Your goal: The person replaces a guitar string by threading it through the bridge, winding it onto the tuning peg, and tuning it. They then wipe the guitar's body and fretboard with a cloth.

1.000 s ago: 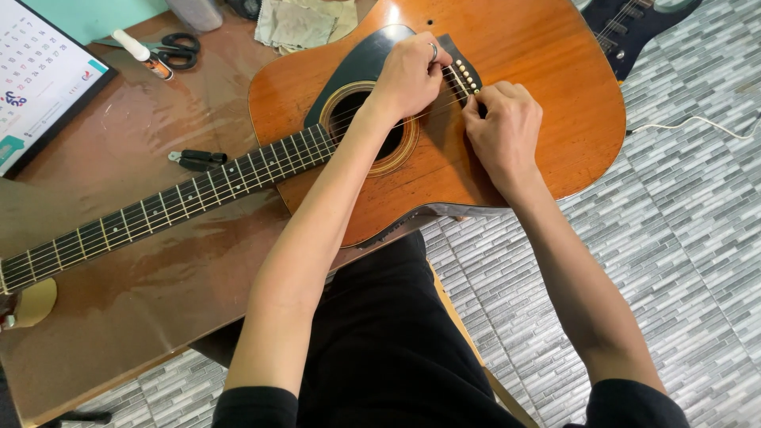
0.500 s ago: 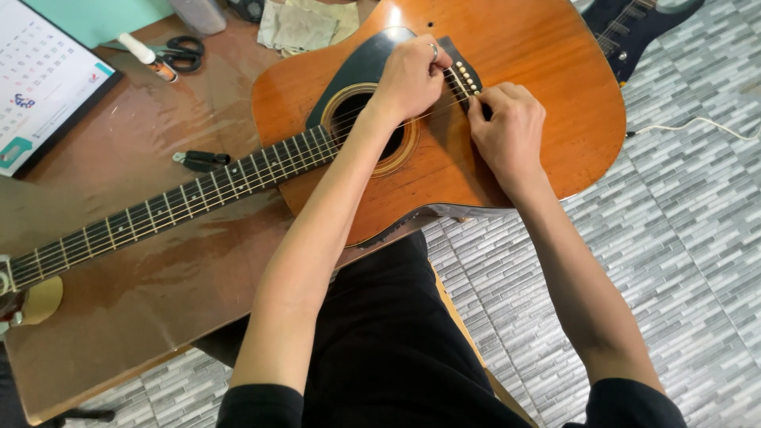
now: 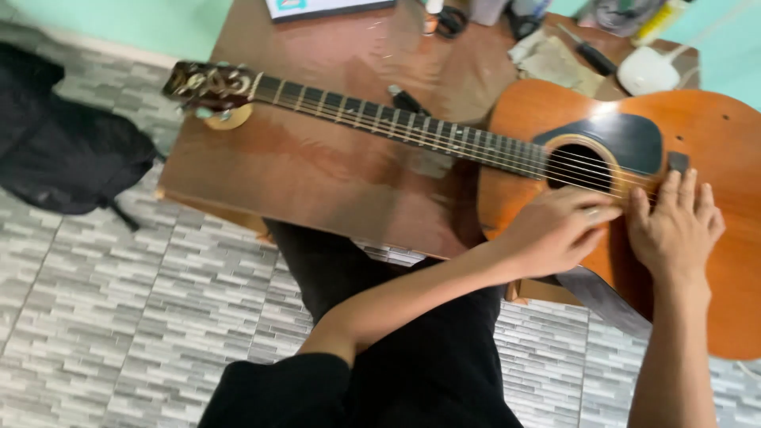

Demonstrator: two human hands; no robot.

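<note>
Acoustic guitar (image 3: 697,261) lies flat, face up, on brown tabletop (image 3: 317,174). Body hangs past near tabletop edge, over person's lap. Long axis runs left-right: headstock (image 3: 208,85) points left, close to left tabletop edge; body at right. Grey tiled floor (image 3: 119,317) open on left, only black bag (image 3: 63,150) there. Far tabletop side crowded: screwdriver (image 3: 585,52), white mouse (image 3: 648,73), scissors (image 3: 450,19). Left hand (image 3: 555,231) and right hand (image 3: 675,225) rest on strings beside sound hole (image 3: 580,165), touching each other. Left fingers together, pinching at strings; right fingers slightly apart, flat, clamp nothing.
</note>
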